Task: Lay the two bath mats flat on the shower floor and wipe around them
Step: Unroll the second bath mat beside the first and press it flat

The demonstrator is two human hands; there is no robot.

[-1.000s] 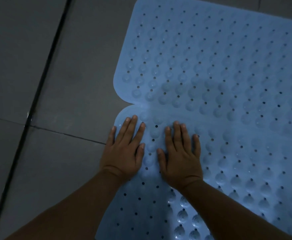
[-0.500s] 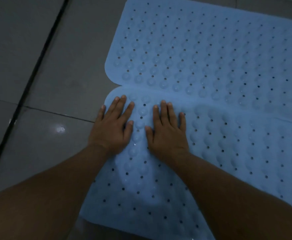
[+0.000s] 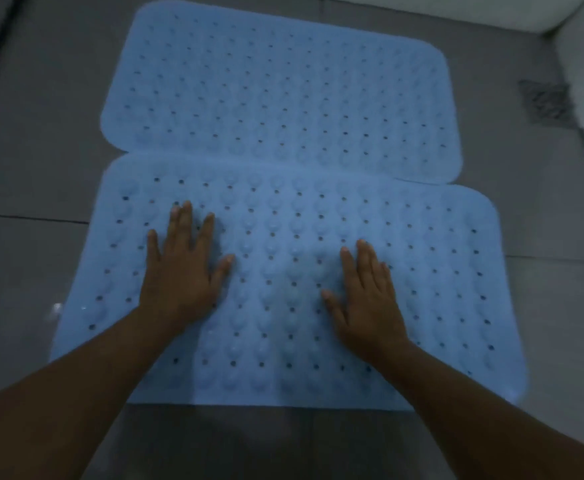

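Both light-blue perforated rubber bath mats, far (image 3: pixel 276 95) and near (image 3: pixel 294 375), lie flat on the grey tiled floor (image 3: pixel 37 140) as the left hand (image 3: pixel 183 271) and right hand (image 3: pixel 366 299) press flat-fingered on the near one; wiping looks not yet done.

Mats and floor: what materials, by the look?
Near mat and far mat: likely soft rubber or PVC, matte light blue, with moulded bumps, punched drain holes and rounded corners. Floor: probably glazed grey tile, given the grout lines and faint sheen.

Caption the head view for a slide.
Left hand and right hand press flat on the near mat.
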